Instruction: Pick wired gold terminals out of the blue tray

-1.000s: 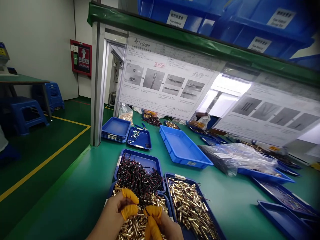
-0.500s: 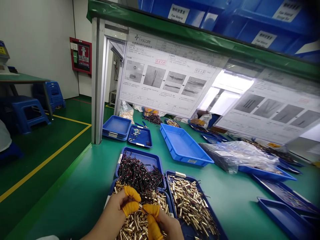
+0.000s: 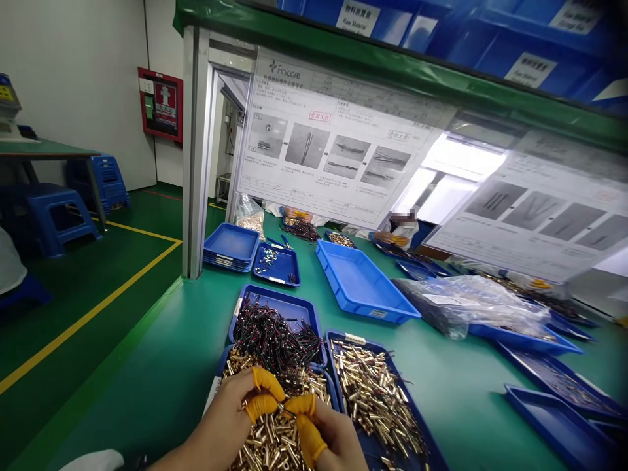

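Note:
My left hand [image 3: 240, 407] and my right hand [image 3: 326, 428] meet above a blue tray of loose brass-coloured tubes [image 3: 272, 446]. Yellow covers are on the fingertips of both hands. My left hand pinches something too small to make out. Between my right fingers is a thin dark wire [image 3: 288, 411], its end close to my left fingertips. Just beyond lies a heap of black and red wires [image 3: 275, 340] in another blue tray [image 3: 307, 313]. To the right, a blue tray [image 3: 338, 337] holds brass tubes with wires [image 3: 377, 386].
Farther back are stacked blue trays [image 3: 230, 243], a small-parts tray [image 3: 277, 265] and a large light-blue tray [image 3: 366, 281]. Plastic-wrapped material [image 3: 461, 301] lies to the right. Instruction sheets [image 3: 328, 140] hang above from a shelf. Co-workers' hands [image 3: 392, 239] show at the far side.
Both hands have shifted slightly to the right in the picture and remain close together over the tubes. The surrounding view has moved a little too.

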A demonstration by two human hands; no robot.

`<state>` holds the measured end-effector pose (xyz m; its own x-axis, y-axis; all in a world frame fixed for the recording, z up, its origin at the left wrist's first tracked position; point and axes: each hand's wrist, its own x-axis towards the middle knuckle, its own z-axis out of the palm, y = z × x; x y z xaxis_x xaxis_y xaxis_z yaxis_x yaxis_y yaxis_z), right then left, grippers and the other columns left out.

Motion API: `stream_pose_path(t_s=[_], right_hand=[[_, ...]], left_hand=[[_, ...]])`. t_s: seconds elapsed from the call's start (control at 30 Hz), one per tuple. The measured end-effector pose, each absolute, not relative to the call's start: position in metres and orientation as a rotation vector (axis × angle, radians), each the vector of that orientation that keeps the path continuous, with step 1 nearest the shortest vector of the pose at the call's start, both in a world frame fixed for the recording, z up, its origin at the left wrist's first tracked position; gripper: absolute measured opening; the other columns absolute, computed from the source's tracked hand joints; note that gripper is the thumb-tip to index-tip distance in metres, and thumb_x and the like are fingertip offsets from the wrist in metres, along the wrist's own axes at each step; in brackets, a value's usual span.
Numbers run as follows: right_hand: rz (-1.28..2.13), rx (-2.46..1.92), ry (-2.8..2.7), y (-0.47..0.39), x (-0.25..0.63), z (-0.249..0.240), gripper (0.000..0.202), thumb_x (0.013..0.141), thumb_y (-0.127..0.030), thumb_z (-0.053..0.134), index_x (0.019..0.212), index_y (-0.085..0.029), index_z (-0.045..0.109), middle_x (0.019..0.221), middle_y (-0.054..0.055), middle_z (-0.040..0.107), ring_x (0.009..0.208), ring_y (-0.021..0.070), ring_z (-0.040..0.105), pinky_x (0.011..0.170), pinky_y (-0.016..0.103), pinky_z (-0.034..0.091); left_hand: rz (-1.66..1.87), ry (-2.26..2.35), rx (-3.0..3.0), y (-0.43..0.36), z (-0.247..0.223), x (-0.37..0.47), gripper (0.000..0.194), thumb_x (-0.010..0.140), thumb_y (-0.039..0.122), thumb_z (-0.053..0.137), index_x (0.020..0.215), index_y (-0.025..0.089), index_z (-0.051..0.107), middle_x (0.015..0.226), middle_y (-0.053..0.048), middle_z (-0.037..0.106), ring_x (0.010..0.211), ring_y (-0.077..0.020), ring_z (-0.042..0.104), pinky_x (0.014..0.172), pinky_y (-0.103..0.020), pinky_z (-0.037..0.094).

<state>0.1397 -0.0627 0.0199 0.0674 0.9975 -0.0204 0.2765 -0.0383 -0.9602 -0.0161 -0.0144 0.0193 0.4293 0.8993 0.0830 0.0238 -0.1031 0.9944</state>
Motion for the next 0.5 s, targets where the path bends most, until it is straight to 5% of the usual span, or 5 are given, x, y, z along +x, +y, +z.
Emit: stream_pose_path(t_s=[0.37,0.5], right_hand=[[1.015,-1.445,-1.305,-0.062,0.142,0.009,0.021,0.069,-0.032,0.056,0.067,-0.014,0.067,0.053,-0.003,0.043,0.049,0.0111,0.031,0.046,0.023,0.024],[1.017,-1.368,-1.32,-0.061,0.14,-0.003,0.037,0.074,-0.051,0.054,0.073,-0.016,0.063,0.054,-0.004,0.042,0.048,0.0107,0.033,0.044,0.021,0.027]], left_hand=[[0.917,0.881,1.629,-0.016,0.021,-0.017,0.021,0.072,0.01,0.048,0.074,0.021,0.066,0.082,-0.002,0.064,0.083,-0.0199,0.056,0.076,-0.026,0.04],[0.885,0.908,1.582,-0.016,0.016,-0.016,0.014,0.073,0.016,0.052,0.078,0.02,0.064,0.082,-0.002,0.064,0.08,-0.0204,0.056,0.072,-0.026,0.04]])
